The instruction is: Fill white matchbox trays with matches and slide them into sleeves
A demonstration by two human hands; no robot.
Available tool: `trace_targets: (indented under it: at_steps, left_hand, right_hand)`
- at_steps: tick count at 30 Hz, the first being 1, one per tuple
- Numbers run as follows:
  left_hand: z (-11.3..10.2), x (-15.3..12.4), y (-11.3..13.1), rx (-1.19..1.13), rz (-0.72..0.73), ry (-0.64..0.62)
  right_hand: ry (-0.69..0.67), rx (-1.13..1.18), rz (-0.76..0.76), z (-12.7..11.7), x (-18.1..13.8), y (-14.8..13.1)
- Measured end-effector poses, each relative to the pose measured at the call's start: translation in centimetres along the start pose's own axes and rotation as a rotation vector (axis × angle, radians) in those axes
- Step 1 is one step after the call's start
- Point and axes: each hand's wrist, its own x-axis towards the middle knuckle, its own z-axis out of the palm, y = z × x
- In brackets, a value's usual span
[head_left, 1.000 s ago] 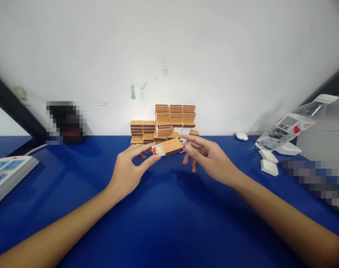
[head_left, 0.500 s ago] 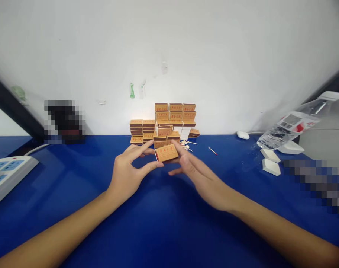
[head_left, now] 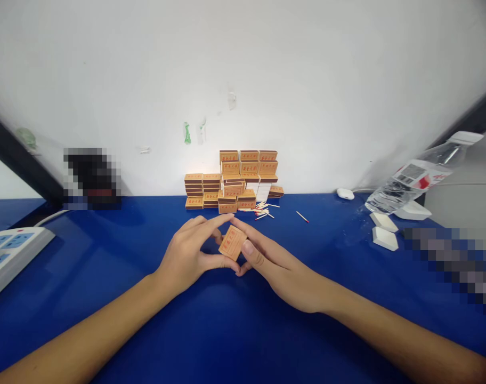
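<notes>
Two grips | left hand (head_left: 185, 261) and right hand (head_left: 283, 269) both pinch tilted matchbox (head_left: 232, 242) between them

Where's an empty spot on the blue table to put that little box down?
Bare blue table lies between the power strip and the left hand, between the right hand and the white blocks, and at the near edge between the forearms. Both hands hold the matchbox. It's crowded at the wall: the matchbox stack with loose matches spilled in front.
</notes>
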Motion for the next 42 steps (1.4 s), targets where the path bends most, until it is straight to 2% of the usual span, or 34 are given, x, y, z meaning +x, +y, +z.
trace_targets:
  at_steps: [4, 7, 10, 16, 18, 23, 27, 31, 36, 42]
  left_hand:
    - [0.0, 0.2, 0.1, 0.073, 0.145, -0.036]
    - [-0.2, 0.4, -0.1, 0.085, 0.116, -0.043]
    - [-1.1, 0.8, -1.2, 0.17, 0.014, -0.085]
    - [-4.2, 2.1, -5.6, 0.412, -0.37, -0.175]
    - [-4.7, 2.5, -6.9, 0.422, -0.415, -0.21]
    - [-4.9, 3.3, -8.8, 0.526, -0.352, -0.291]
    - [-4.9, 3.2, -9.6, 0.471, -0.284, -0.292]
    - [-4.5, 2.8, -10.2, 0.452, -0.276, -0.252]
    - [-3.8, 2.7, -10.1, 0.425, -0.282, -0.201]
    - [-3.2, 2.8, -9.3, 0.444, -0.299, -0.182]
  right_hand:
    - [0.043, -0.051, 0.076, 0.2, -0.1, 0.3]
    - [0.082, -0.035, 0.151, 0.0, -0.1, 0.8]
    - [0.136, -0.04, 0.116, -0.9, 0.4, 1.6]
    - [0.312, -0.263, 0.071, -4.2, 1.9, 3.0]
    - [0.347, -0.343, 0.05, -5.0, 2.0, 3.2]
    - [0.45, -0.602, 0.021, -6.5, 2.0, 2.3]
    - [0.528, -0.716, 0.01, -8.0, 2.1, 1.6]
    - [0.599, -0.807, 0.054, -9.3, 2.3, 1.7]
    - [0.628, -0.894, 0.106, -10.6, 2.3, 1.9]
    - [0.732, -0.998, 0.15, -12.9, 2.2, 2.0]
